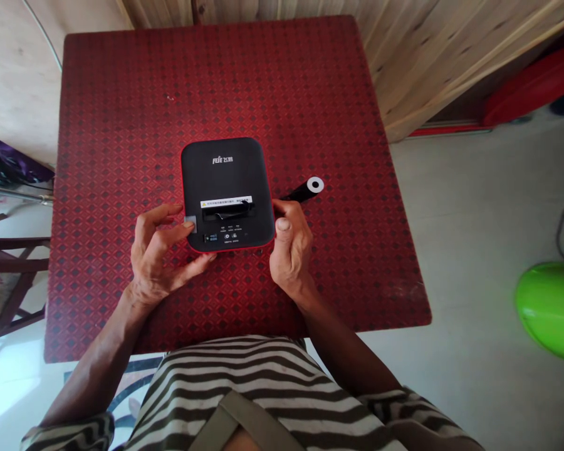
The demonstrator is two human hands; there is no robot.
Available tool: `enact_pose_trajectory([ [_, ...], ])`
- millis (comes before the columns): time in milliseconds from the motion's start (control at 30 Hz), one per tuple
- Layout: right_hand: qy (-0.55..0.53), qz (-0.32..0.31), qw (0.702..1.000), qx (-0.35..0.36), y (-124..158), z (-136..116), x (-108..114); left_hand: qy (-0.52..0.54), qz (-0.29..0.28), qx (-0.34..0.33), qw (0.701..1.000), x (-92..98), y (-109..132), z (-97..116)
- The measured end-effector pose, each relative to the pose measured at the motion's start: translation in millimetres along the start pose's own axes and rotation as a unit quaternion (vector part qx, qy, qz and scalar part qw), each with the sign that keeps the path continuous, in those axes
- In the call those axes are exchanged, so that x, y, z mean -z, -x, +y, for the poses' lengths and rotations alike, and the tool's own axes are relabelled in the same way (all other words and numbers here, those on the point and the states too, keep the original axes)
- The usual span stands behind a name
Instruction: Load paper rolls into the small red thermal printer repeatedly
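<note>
A black box-shaped device with a red base (223, 181) lies in the middle of the red patterned table (122, 125). It has a slot, a white label strip and small buttons near its front edge. My left hand (162, 254) is at the device's front left corner, its fingertips on a small grey tab at the side and its fingers spread. At the front right corner my right hand (289, 247) rests curled, thumb against the device's edge. A black roll with a white end (309, 188) lies just behind my right hand.
The table's right edge drops to a grey floor with a green round object (552, 310) on it. Wooden wall panels (427, 50) rise behind. A wooden chair frame (9, 275) stands at the left. Red items (531, 88) sit at the far right.
</note>
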State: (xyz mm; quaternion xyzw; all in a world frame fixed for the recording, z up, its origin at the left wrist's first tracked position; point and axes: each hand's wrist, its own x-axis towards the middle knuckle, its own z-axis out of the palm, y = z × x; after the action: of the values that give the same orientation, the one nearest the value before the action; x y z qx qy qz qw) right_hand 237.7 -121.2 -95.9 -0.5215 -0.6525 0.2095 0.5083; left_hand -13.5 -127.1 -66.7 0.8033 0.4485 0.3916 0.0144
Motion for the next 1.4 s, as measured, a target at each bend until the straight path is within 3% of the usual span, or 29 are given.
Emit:
enact_pose_trajectory([
  [333,0.003,0.006,1.0,0.014,0,4,-2,0.058,0.001,0.012,0.998,-6.5,-2,-5],
  [500,0.047,0.058,0.996,0.042,-15,-12,13,0.032,0.018,-0.012,0.999,-9.4,4,-6],
  [567,0.073,0.023,0.993,0.094,-32,-24,20,0.02,0.032,-0.019,0.999,-10.8,6,-7],
  [667,0.098,-0.109,0.976,0.163,-67,-36,18,0.009,0.043,-0.03,0.999,-12.2,8,-6],
  [767,0.125,-0.241,0.947,0.17,-100,-31,0,0.01,0.041,-0.042,0.998,-12.9,9,-5],
  [833,0.141,-0.288,0.933,0.161,-115,-22,-16,0.012,0.039,-0.044,0.998,-13.4,10,-5],
  [967,0.142,-0.331,0.92,0.153,-132,-5,-39,0.012,0.029,-0.041,0.999,-14.3,11,-4],
  [1133,0.199,-0.392,0.879,0.182,-140,-4,-44,0.019,0.025,-0.039,0.999,-14.9,12,-4],
  [1267,0.267,-0.37,0.862,0.224,-137,-23,-36,0.023,0.025,-0.038,0.999,-14.9,11,-4],
  [1400,0.345,-0.32,0.858,0.204,-122,-54,-22,0.021,0.02,-0.045,0.999,-13.7,10,-4],
])
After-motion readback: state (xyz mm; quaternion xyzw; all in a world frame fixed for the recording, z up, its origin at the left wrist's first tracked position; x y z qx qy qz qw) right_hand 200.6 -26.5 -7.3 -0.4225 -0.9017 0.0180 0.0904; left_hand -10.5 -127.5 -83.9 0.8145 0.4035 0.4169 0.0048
